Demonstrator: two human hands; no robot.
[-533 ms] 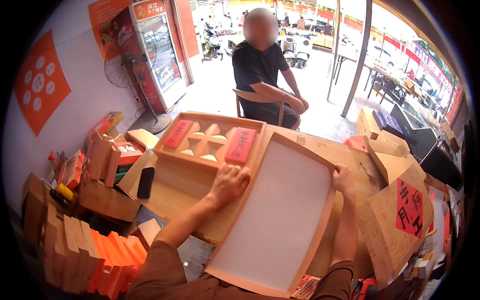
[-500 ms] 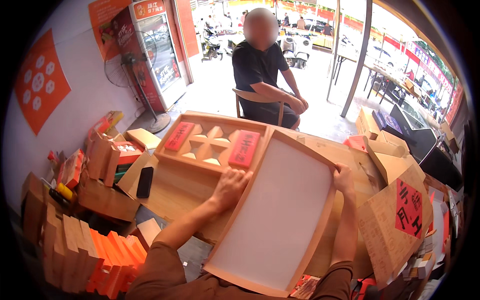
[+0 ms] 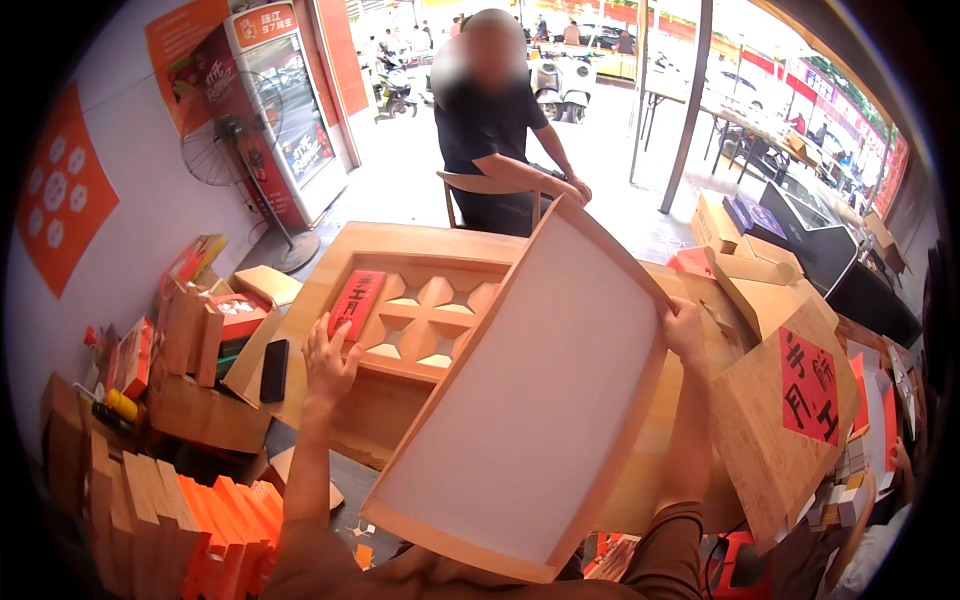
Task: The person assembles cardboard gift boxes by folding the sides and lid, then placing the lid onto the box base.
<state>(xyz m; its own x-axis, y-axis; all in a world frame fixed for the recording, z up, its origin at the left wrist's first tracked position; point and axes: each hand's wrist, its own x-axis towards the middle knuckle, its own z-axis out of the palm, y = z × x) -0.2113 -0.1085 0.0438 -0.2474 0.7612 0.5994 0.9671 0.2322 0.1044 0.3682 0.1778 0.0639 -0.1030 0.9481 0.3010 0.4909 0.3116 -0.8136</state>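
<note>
My right hand grips the right rim of a large shallow box lid with a white inside and wood-coloured sides. The lid is held tilted in front of me and covers part of an open wood-coloured box. Inside that box is a card insert with several faceted cutouts. A red packet with black lettering lies at its left end; only a sliver of a second red packet shows beside the lid. My left hand, fingers spread, is at the near corner of the left packet, touching or just over it.
A black phone lies at the table's left side. Cartons and orange boxes stack at lower left. A large cardboard box with a red label stands right. Across the table a person sits on a chair, near a standing fan and fridge.
My left hand has left the box's near edge, moved left to the red packet and opened. The lid has shifted left and tilted over the box, hiding most of the right packet.
</note>
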